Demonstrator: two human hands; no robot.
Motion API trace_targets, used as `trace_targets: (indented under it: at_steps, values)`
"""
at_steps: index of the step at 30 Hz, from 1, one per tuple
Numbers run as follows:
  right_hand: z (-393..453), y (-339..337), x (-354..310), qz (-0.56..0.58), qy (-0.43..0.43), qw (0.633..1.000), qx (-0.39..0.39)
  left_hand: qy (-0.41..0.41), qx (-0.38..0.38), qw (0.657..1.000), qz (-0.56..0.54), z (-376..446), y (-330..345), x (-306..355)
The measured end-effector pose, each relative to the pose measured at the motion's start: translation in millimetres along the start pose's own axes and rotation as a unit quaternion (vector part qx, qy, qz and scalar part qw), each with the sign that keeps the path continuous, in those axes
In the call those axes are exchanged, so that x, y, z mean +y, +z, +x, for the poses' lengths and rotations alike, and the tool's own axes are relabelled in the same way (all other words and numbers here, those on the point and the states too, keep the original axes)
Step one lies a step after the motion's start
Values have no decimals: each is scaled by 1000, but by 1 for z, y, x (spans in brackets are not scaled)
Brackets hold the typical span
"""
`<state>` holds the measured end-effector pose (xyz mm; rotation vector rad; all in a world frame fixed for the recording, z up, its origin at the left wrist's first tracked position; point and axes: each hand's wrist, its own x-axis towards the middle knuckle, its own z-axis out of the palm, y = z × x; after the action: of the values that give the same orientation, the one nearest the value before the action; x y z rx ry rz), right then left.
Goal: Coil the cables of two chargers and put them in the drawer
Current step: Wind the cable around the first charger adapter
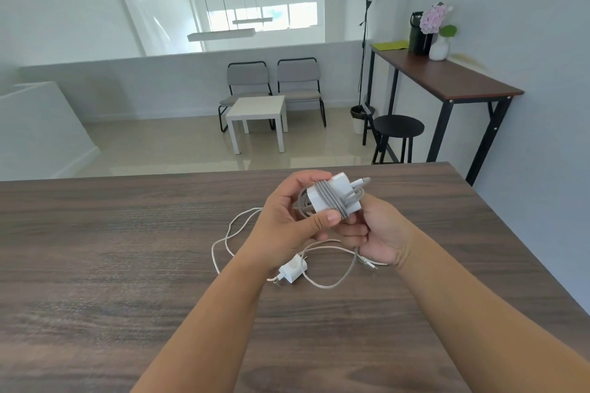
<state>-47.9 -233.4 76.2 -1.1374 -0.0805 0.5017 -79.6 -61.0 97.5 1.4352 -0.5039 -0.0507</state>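
Observation:
A white charger block (332,193) with its grey cable wound around it is held above the table between both hands. My left hand (287,217) grips it from the left with the thumb on its front. From the right and below, my right hand (380,233) holds the same block, and the cable's plug end (362,182) sticks out at the top. A second, smaller white charger (293,269) lies on the wooden table (127,265) under my hands, its thin white cable (223,242) loose and uncoiled. No drawer is in view.
The table's far edge runs just beyond my hands and its right edge slants down the right side. Beyond are a small white side table (255,118), two grey chairs (274,86), a black stool (397,134) and a tall desk (447,80) with a vase.

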Motion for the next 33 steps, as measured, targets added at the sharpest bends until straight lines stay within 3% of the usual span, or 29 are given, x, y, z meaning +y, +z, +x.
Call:
trace_targets:
  at_steps: [3, 5, 8, 10, 12, 17, 20, 23, 27, 29, 33]
  values:
    - [-16, 1, 1, -99, -65, 991, 56, -16, 38, 999, 22, 3, -11, 5]
    - [-28, 3, 0, -278, -129, 947, 97, -29, 52, 998, 33, 3, -19, 5]
    - [-34, 3, -2, -573, -227, 780, 108, -39, 60, 997, 40, 4, -22, 1]
    - [-36, 5, -3, -677, -269, 679, 92, -47, 66, 996, 40, 5, -19, -2]
    - [-40, 11, -6, -726, -269, 626, 95, -57, 73, 995, 42, 6, -18, -3]
    - [-53, 27, -25, -811, -234, 531, 72, -66, 57, 991, 104, 3, -17, -10]
    - [-59, 35, -44, -831, -245, 496, 57, -64, 23, 984, 165, 0, -14, -11]
    - [-58, 33, -60, -812, -264, 519, 40, -71, -21, 985, 153, -3, -16, -5]
    - [-52, 24, -68, -743, -321, 587, 26, -76, -68, 990, 99, -7, -18, 5]
    - [-51, 22, -70, -704, -316, 636, 31, -70, -87, 991, 70, -9, -18, 6]
    - [-46, 18, -69, -594, -216, 775, -26, -65, -83, 993, 57, -11, -18, 1]
